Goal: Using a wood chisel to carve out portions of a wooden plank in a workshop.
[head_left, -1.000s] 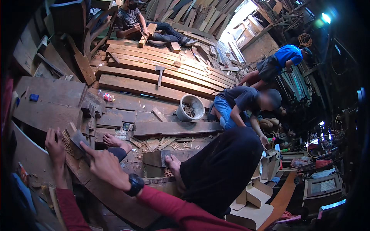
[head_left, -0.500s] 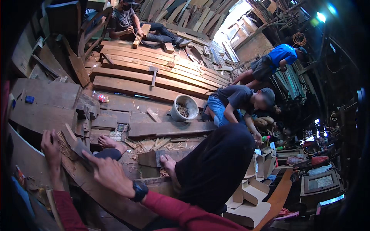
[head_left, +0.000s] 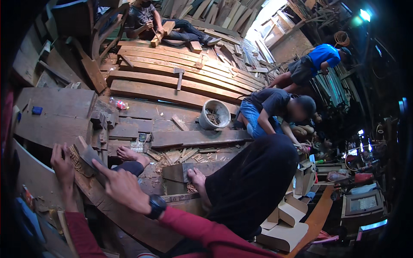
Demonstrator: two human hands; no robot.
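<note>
Left grip (head_left: 63, 168) upright, fingers (head_left: 56, 153) upward; right grip (head_left: 122, 188) to its right, index finger (head_left: 101, 168) extended leftward, forearm (head_left: 193, 225) slanting away lower right.

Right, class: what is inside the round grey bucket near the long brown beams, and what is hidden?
Inside the round grey bucket lies a heap of small brown pieces, perhaps wood scraps. The heap covers the bucket's bottom, so anything underneath cannot be seen.
</note>
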